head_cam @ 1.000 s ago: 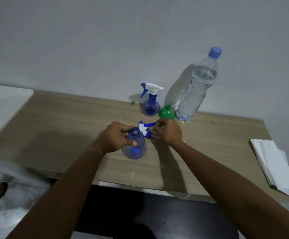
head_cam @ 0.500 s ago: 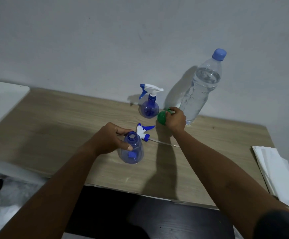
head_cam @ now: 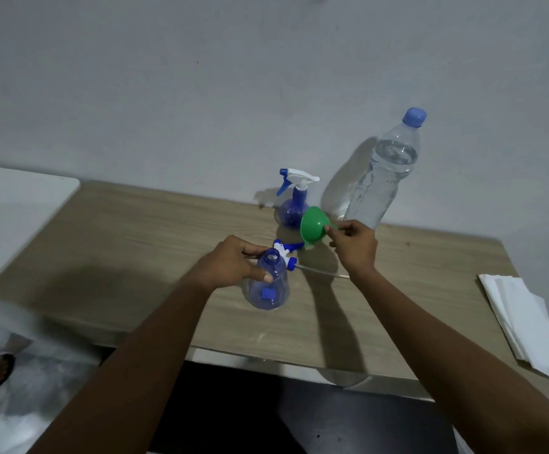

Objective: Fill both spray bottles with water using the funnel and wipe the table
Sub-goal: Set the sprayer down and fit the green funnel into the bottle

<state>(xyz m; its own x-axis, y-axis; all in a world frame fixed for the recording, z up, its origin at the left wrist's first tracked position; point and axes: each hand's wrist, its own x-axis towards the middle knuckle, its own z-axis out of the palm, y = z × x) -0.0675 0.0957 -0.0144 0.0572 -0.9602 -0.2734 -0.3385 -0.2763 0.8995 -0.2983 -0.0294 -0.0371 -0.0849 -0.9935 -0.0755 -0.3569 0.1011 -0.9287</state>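
The left hand [head_cam: 234,262] is wrapped around the neck of the open spray bottle [head_cam: 268,283], which stands upright near the middle of the table [head_cam: 135,257] with its mouth uncapped and, as far as can be seen, no water inside. The right hand [head_cam: 353,245] pinches the green funnel [head_cam: 313,228] by its small side tab, holding it in the air, tilted, just right of and beyond the open bottle, not yet seated in the mouth. The removed trigger head [head_cam: 285,253] lies on the table between the two hands, its thin dip tube trailing to the right. The second spray bottle [head_cam: 294,204] stands farther back near the wall, its trigger head on. Just right of it is the large water bottle [head_cam: 383,178], capped and nearly full. A stack of paper towels [head_cam: 528,326] rests at the right edge, well apart from everything else. By my reading the task is early: one bottle is opened, no water is poured, and both fillings and the wiping remain.
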